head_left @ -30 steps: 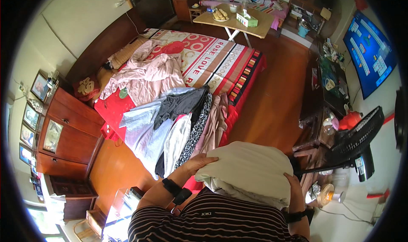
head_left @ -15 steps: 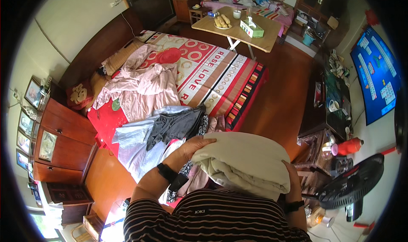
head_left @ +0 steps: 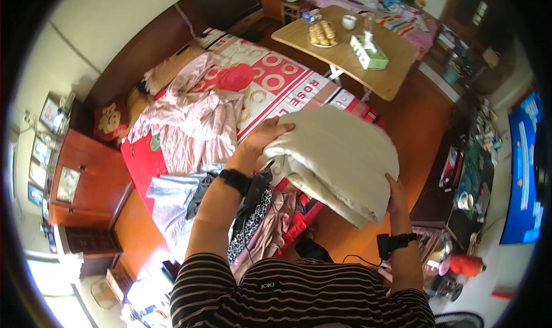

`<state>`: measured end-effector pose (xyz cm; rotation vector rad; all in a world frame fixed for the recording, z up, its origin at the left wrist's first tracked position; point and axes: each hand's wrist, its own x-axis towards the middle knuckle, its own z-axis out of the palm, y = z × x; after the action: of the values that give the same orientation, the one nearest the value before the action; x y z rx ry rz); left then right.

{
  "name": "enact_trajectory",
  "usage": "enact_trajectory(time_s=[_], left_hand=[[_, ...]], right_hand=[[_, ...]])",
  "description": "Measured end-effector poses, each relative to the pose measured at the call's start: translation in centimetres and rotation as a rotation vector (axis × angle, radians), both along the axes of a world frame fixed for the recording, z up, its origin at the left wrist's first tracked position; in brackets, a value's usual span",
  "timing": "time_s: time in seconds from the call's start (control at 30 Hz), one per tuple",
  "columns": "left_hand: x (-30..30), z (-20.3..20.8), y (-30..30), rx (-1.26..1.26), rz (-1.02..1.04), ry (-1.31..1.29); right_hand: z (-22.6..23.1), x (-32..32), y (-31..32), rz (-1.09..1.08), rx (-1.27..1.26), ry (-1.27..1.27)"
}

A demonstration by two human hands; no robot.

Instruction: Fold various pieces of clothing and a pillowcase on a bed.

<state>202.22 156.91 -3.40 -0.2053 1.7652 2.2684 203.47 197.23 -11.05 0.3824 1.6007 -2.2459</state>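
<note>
Beside a patterned bed [head_left: 287,77], a thick, folded cream cloth [head_left: 336,155] is held up in front of the body, gripped at opposite edges by two bare hands. The left arm is stretched forward with the forearm slanted up and inward, and the left hand [head_left: 267,134] is curled over the cloth's left edge, its fingers laid on the upper face and pointed across it. The right elbow is bent beside the body; the right hand [head_left: 397,194] is clasped around the right edge, nearer the body than the left, with most of its fingers hidden by the bundle. Both wrists are wrapped in black, a left wristband [head_left: 234,180] and a right wristband [head_left: 400,241]. By this uneven hold the cloth is tilted, its right near corner set closest to the striped shirt [head_left: 313,293], and part of the bed is hidden behind it. Below the left forearm, the bed's near end is covered by a spotted garment [head_left: 250,225] and pink clothes [head_left: 280,213], while a crumpled pink sheet [head_left: 201,118] is spread farther up. Past the bed, a wooden table [head_left: 386,89] is set with a green tissue box [head_left: 369,56], a white cup [head_left: 349,22] and a plate of food [head_left: 322,34]
</note>
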Motion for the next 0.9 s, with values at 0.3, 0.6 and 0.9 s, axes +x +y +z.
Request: enact_trajectory(time_s=[0.3, 0.6, 0.9], left_hand=[[4.8, -13.3, -3.7, -0.539, 0.278, -0.216], [35.3, -21.2, -2.9, -0.221, 0.255, -0.694], [56.7, -23.7, -4.4, -0.118, 0.613, -0.782]], right_hand=[[-9.3, -1.6, -2.8, 0.599, 0.457, -0.275], [-13.8, 7.6, -4.1, 1.106, 0.452, -0.481], [-12.4, 17.4, -17.4, 1.227, 0.666, -0.175]])
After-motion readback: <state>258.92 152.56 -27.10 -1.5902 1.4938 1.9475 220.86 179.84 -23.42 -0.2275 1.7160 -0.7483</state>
